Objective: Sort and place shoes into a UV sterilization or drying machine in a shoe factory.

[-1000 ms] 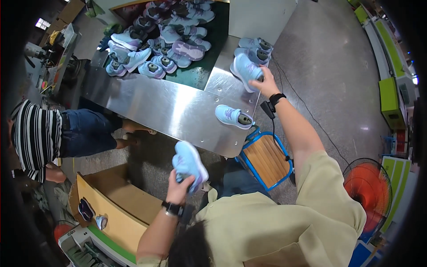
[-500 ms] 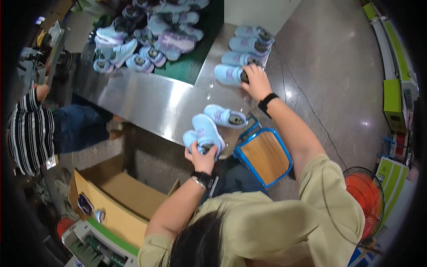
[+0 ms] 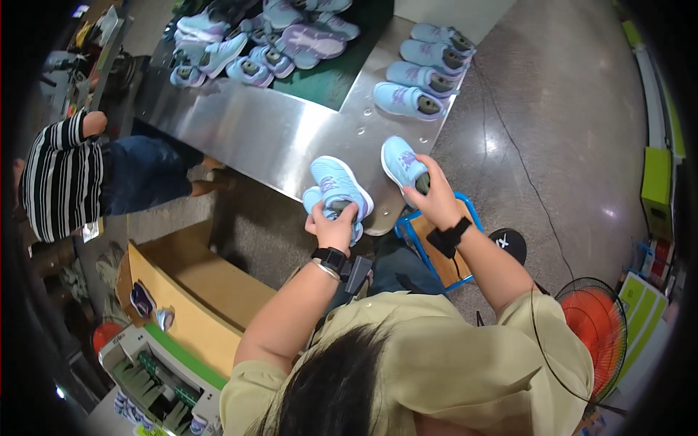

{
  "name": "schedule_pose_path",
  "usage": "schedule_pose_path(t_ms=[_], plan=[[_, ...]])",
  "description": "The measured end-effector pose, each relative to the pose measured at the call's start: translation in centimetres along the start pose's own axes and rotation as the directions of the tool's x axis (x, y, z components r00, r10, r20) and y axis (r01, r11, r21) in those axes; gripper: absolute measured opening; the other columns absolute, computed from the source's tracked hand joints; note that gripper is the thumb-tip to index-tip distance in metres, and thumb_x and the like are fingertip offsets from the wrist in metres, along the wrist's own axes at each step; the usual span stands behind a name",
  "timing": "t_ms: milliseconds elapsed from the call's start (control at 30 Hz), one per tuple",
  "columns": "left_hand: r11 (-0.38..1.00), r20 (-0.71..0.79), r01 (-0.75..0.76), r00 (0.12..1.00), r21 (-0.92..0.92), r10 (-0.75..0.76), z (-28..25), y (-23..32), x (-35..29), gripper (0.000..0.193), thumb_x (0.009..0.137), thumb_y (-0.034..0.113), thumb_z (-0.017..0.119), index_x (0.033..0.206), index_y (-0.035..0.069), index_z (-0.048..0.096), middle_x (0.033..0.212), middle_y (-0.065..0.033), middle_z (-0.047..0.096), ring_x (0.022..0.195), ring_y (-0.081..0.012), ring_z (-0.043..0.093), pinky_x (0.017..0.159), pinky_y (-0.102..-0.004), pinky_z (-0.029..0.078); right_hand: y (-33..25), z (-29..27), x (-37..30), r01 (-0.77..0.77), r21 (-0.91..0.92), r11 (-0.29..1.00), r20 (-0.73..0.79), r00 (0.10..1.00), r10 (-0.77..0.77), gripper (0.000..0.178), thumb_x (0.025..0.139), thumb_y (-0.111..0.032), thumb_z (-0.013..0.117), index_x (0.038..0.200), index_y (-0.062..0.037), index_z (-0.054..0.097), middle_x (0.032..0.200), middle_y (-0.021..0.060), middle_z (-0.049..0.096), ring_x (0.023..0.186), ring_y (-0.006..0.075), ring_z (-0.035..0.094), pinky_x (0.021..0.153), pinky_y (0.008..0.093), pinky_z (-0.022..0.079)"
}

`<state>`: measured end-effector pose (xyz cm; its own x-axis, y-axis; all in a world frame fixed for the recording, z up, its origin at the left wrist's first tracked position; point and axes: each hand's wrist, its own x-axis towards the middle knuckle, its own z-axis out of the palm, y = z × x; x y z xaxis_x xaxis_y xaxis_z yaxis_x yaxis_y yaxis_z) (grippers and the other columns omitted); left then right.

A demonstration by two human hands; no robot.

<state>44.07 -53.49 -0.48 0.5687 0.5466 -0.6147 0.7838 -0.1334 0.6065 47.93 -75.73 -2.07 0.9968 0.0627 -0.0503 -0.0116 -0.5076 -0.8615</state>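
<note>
My left hand grips a light blue sneaker by its heel end, with the lilac-laced top turned up and the toe pointing away from me. Partly hidden beneath that shoe is a second blue sneaker; whether my fingers also hold it is unclear. To the right, my right hand is closed around the heel and opening of another light blue sneaker, tilted over the table's near corner. Beyond it, several matching sneakers stand in a row along the table's right edge, toes to the left.
A pile of blue sneakers covers the far part of the metal table, partly on a green surface. Close by are a blue-framed stool, an open cardboard box and a red fan. Someone in a striped shirt stands left.
My right hand has let go of the nearest sneaker in the row, come back toward me and taken hold of the loose sneaker near the corner. My left hand keeps its sneaker.
</note>
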Motion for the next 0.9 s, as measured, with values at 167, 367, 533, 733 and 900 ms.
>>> schedule_pose_path(t_ms=[167,367,533,733,900], plan=[[0.983,0.044,0.088,0.994,0.158,-0.096,5.6,5.5,1.1,0.096,0.061,0.041,0.086,0.142,0.018,0.040,0.140,-0.0235,0.027,0.117,-0.0414,0.049,0.078,-0.0501,0.056,1.7,-4.7,-3.9,-0.155,0.100,0.983,-0.115,0.979,0.166,0.069,0.079,-0.013,0.075,0.138,-0.0069,0.040,0.126,0.0175,0.053,0.120,0.0279,0.051,0.103,0.0375,0.040],[0.985,0.165,0.172,0.972,-0.023,-0.166,12.6,11.2,0.0,0.089,0.078,0.037,0.078,0.152,0.025,0.029,0.146,-0.0211,0.030,0.110,-0.0408,0.055,0.065,-0.0567,0.056,0.0,-8.3,-6.5,-0.178,0.112,0.978,-0.197,0.960,0.197,0.069,0.079,-0.010,0.075,0.139,-0.0071,0.040,0.129,0.0150,0.052,0.122,0.0273,0.050,0.105,0.0379,0.038],[0.937,0.470,-0.005,0.864,-0.348,0.179,6.3,3.4,1.1,0.093,0.090,0.023,0.071,0.155,0.019,0.005,0.153,-0.0168,0.029,0.110,-0.0257,0.058,0.074,-0.0339,0.054,-0.1,-9.2,-8.9,-0.142,0.047,0.989,-0.112,0.983,0.147,0.069,0.076,-0.009,0.076,0.137,-0.0051,0.043,0.128,0.0155,0.053,0.121,0.0290,0.052,0.104,0.0374,0.039],[0.827,0.458,-0.435,0.852,0.356,0.252,-8.3,-10.2,3.1,0.042,0.085,0.026,0.071,0.120,0.004,0.063,0.121,-0.0175,0.059,0.108,-0.0294,0.060,0.094,-0.0372,0.050,-2.4,-3.2,-6.7,0.232,-0.021,0.973,0.289,0.933,-0.216,0.061,0.074,-0.012,0.075,0.131,-0.0112,0.053,0.117,0.0175,0.057,0.109,0.0362,0.056,0.092,0.0433,0.045],[0.925,0.261,-0.253,0.949,0.285,0.179,-17.6,-18.2,0.4,0.043,0.087,0.029,0.070,0.119,0.001,0.062,0.111,-0.0174,0.068,0.105,-0.0277,0.065,0.094,-0.0359,0.050,-3.7,4.4,-3.9,0.400,-0.205,0.893,0.370,0.877,-0.307,0.059,0.075,-0.011,0.072,0.130,-0.0110,0.053,0.117,0.0185,0.058,0.108,0.0374,0.056,0.093,0.0455,0.045]])
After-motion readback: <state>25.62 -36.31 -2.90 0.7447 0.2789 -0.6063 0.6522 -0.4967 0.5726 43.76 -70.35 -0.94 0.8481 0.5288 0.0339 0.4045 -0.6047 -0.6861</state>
